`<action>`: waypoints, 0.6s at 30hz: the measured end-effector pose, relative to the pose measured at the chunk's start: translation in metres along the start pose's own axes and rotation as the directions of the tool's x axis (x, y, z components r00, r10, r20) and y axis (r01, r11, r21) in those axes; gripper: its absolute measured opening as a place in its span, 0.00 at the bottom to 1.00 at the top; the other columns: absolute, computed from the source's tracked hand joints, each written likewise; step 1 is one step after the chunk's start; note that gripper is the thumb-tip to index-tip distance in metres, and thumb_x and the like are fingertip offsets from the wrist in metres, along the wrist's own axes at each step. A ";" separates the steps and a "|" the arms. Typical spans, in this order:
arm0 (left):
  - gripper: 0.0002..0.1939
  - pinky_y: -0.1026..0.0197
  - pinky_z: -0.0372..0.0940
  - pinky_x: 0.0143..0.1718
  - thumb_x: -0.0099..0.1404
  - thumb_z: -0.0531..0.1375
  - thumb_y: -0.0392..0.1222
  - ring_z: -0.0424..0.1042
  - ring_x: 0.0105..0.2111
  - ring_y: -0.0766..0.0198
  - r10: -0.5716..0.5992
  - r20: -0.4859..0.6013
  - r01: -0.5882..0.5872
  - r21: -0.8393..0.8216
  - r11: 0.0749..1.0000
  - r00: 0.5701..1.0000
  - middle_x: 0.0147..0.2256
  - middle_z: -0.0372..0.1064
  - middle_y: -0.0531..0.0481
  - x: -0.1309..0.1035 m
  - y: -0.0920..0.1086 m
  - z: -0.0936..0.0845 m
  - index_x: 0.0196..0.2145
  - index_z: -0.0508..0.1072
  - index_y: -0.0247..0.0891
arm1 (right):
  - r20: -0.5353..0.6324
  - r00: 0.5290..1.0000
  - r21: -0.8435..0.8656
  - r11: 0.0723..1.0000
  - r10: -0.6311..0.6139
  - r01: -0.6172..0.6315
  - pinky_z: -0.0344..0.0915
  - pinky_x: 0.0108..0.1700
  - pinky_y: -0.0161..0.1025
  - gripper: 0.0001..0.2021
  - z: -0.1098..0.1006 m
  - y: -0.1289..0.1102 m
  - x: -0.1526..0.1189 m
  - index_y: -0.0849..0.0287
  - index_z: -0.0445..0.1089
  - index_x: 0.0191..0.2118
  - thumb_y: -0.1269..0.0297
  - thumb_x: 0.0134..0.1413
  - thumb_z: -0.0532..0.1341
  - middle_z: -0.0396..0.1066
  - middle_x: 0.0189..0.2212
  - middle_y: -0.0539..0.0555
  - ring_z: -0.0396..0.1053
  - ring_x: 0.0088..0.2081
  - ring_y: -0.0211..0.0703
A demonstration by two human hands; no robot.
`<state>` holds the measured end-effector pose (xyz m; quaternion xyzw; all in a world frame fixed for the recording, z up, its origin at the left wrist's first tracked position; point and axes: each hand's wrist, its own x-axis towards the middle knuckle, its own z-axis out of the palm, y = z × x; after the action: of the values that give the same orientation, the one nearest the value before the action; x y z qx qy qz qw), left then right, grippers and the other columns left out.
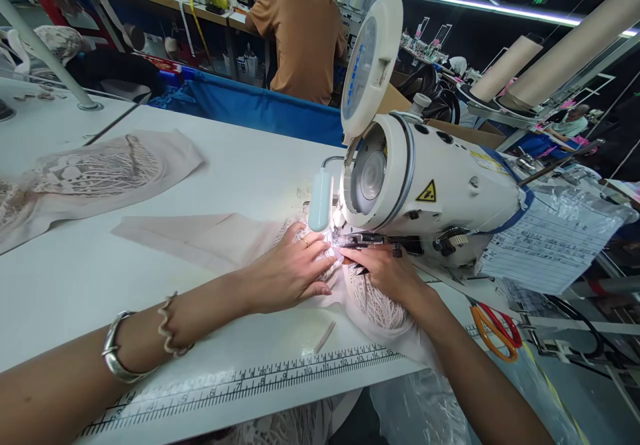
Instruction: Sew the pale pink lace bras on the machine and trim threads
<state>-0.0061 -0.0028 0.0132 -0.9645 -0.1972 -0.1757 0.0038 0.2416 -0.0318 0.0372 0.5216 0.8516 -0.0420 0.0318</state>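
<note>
Just below the centre, towards 6 o'clock, a length of pale pink sheer fabric with stringy cream lace (380, 305) lies on a glossy white table (210, 345), part of it beneath a cream-coloured sewing machine with a thick cylindrical arm (450, 165) at 3 o'clock. At 7 o'clock, the person's left hand (295, 265) rests palm down on the lace, fingers spread slightly apart, gripping nothing, apparently to keep the cloth flat. At 4 o'clock, the right hand (385, 268) reaches in close to the machine's needle area, seemingly to steady the fabric there; whether its fingers are pinched together cannot be told. A pale blue capsule-shaped lamp (320, 198) hangs near the centre, probably set so low to light the stitching spot. A black-marked ruler scale (260, 382) runs along the table's near edge, at 7 o'clock. At 9 o'clock, a second pale pink lace piece (110, 172) lies spread, well apart from both hands.
</note>
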 end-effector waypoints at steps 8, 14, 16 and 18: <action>0.26 0.42 0.52 0.54 0.78 0.42 0.54 0.69 0.39 0.52 0.007 -0.032 -0.010 -0.092 0.996 0.999 0.39 0.73 0.42 0.002 0.006 0.002 0.45 0.73 0.33 | -0.064 0.993 0.025 0.995 0.094 -0.093 0.58 0.32 0.36 0.16 0.008 -0.001 -0.035 0.53 0.72 0.54 0.65 0.60 0.63 0.79 0.30 0.51 0.74 0.30 0.45; 0.22 0.41 0.50 0.56 0.77 0.45 0.52 0.70 0.43 0.51 0.024 -0.062 -0.028 -0.072 0.997 0.998 0.41 0.74 0.42 0.000 0.006 0.000 0.45 0.75 0.37 | -0.056 0.998 -0.109 0.994 -0.036 0.030 0.47 0.30 0.38 0.39 0.011 -0.007 -0.037 0.45 0.67 0.63 0.85 0.49 0.52 0.72 0.22 0.47 0.64 0.25 0.41; 0.23 0.42 0.50 0.56 0.77 0.46 0.53 0.69 0.47 0.49 0.027 -0.055 -0.031 -0.075 0.997 0.998 0.43 0.74 0.42 0.000 0.006 0.001 0.44 0.75 0.37 | -0.043 0.999 -0.111 0.993 -0.034 0.029 0.46 0.30 0.38 0.38 0.009 -0.007 -0.032 0.46 0.68 0.63 0.85 0.49 0.52 0.72 0.22 0.48 0.63 0.25 0.40; 0.25 0.42 0.50 0.56 0.78 0.44 0.54 0.69 0.49 0.48 0.036 -0.040 -0.039 -0.072 0.997 0.999 0.45 0.75 0.41 0.000 0.006 0.002 0.44 0.75 0.35 | -0.026 1.000 -0.108 0.994 -0.014 0.012 0.46 0.30 0.38 0.39 0.006 -0.008 -0.028 0.45 0.68 0.63 0.85 0.48 0.52 0.73 0.23 0.48 0.63 0.25 0.40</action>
<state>-0.0036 -0.0084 0.0119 -0.9639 -0.1726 -0.2013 -0.0245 0.2469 -0.0606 0.0338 0.5141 0.8563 0.0108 0.0485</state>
